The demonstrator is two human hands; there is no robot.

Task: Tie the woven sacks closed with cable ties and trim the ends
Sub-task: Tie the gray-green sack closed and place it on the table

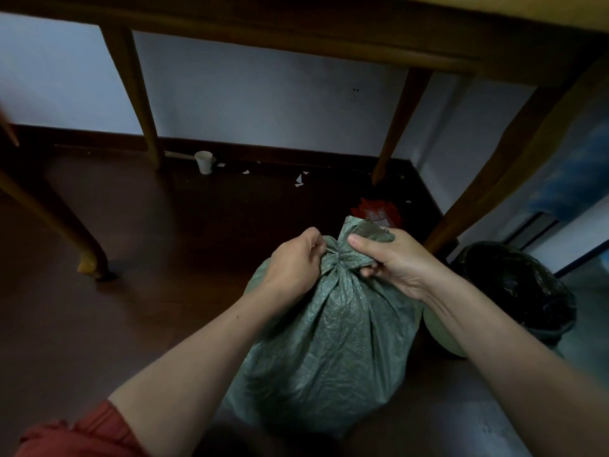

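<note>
Grey-green woven plastic sack (329, 351) stands on the dark brown floor (131, 258). Left hand (291, 263) and right hand (398, 262) both curl their fingers (367, 270) tightly around its gathered neck.

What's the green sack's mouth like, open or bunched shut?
Bunched shut: the left hand and right hand pinch the gathered neck of the green sack. Whether tied: cannot tell.

Sack (329, 341): upright on floor (131, 258), before the table (296, 37). Left hand (293, 262) grips sack neck from left, right hand (395, 258) from right. Bin (517, 291) just right of sack. Packet (375, 211) just behind sack. Paper scraps (300, 181) and cup (204, 161) farther behind, leftward, near wall (263, 103).
</note>
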